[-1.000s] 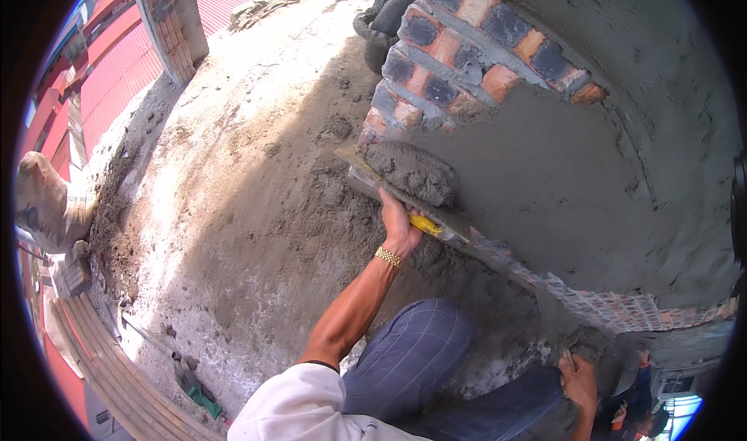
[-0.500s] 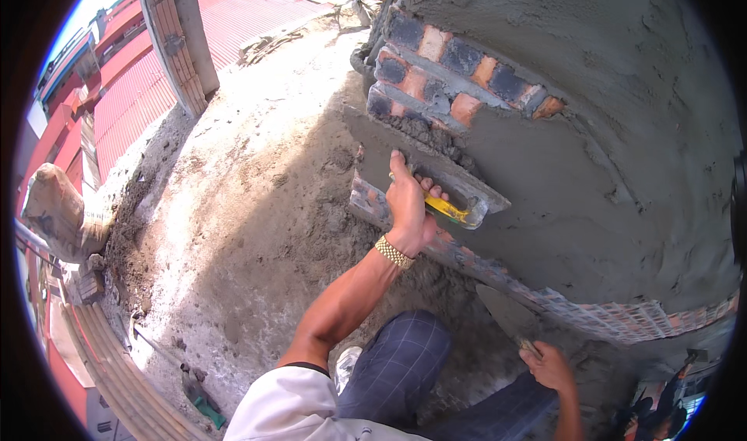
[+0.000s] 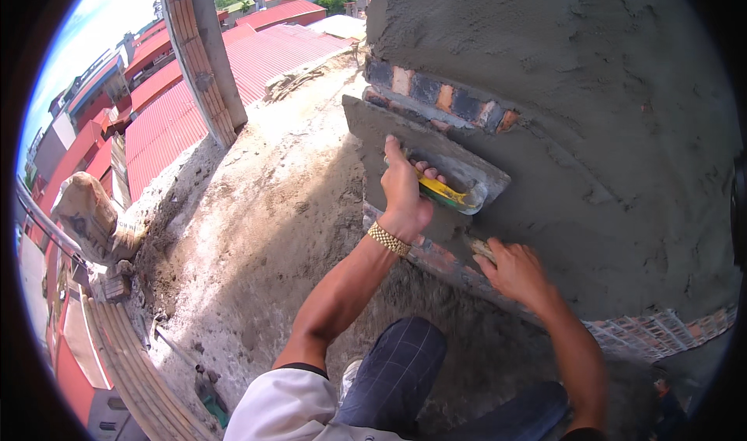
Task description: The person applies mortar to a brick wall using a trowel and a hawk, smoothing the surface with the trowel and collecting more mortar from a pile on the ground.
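Left hand [image 3: 406,192] clamped round the yellow-and-green grip [image 3: 450,194] of a flat, rectangular grey float [image 3: 467,161], thumb stretched along its back. Right hand [image 3: 517,271] curled round a short pale handle [image 3: 480,246], probably a trowel's; its blade can't be made out against the grey. Hands apart, right one lower and nearer the body. Float sits tilted at the left edge of the wall, just below a strip of bare red-and-black bricks [image 3: 424,91]; can't tell if its whole face touches. Around it, wet grey mortar [image 3: 583,153] coats most of the wall. Step in hand looks like spreading mortar over that edge. Next move seems to call for firm, even pressure with the float, angle kept low, right hand clear of the plate. Further out: gritty, mortar-strewn floor [image 3: 257,239], dusty pale sack [image 3: 87,211] at the far left, upright red-brick column [image 3: 201,68], red corrugated roofs [image 3: 264,71] beyond.
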The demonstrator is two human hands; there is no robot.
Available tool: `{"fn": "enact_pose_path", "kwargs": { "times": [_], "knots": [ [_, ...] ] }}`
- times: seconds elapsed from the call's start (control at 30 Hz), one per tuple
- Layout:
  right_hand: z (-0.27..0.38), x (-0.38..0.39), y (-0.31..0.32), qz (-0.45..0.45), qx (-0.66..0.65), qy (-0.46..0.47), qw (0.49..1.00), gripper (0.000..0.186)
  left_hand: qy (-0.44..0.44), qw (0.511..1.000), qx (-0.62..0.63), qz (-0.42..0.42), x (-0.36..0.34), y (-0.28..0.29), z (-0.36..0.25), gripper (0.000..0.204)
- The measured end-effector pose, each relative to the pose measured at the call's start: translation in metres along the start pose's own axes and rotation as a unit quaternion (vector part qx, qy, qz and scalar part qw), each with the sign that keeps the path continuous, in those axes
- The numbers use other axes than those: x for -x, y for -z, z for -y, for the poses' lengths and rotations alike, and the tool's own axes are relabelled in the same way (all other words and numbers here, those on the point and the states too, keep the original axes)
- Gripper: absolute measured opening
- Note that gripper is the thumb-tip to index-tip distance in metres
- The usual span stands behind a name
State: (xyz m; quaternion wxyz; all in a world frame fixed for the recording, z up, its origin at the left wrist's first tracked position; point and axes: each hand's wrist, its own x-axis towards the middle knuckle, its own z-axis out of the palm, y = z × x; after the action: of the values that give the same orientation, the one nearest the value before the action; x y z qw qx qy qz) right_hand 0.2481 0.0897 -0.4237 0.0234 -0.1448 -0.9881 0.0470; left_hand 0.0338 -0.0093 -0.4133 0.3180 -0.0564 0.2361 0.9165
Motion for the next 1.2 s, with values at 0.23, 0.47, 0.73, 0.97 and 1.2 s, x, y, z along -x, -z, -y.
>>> {"fn": "enact_pose_path", "kwargs": {
  "times": [0.23,0.47,0.73,0.97,1.2],
  "knots": [
    [0.003,-0.016,0.028,-0.046,0.047,0.042,0.997,0.034,-0.027,0.999,-0.011,0.045,0.006,-0.047,-0.014,0.052],
    [0.010,-0.029,0.077,-0.096,-0.008,0.033,0.995,0.034,-0.057,0.996,0.025,0.069,0.000,-0.086,-0.041,0.047],
    [0.001,-0.001,0.106,-0.194,0.007,0.000,0.981,0.036,-0.077,0.991,0.022,0.107,0.011,-0.135,-0.055,0.048],
    [-0.027,0.046,0.136,-0.215,-0.011,-0.070,0.974,0.041,-0.063,0.985,0.075,0.139,0.038,-0.200,-0.058,0.049],
    [-0.077,0.177,0.101,-0.368,-0.109,-0.179,0.906,0.035,-0.142,0.898,-0.013,0.415,0.075,-0.251,-0.090,0.043]
  ]
}}
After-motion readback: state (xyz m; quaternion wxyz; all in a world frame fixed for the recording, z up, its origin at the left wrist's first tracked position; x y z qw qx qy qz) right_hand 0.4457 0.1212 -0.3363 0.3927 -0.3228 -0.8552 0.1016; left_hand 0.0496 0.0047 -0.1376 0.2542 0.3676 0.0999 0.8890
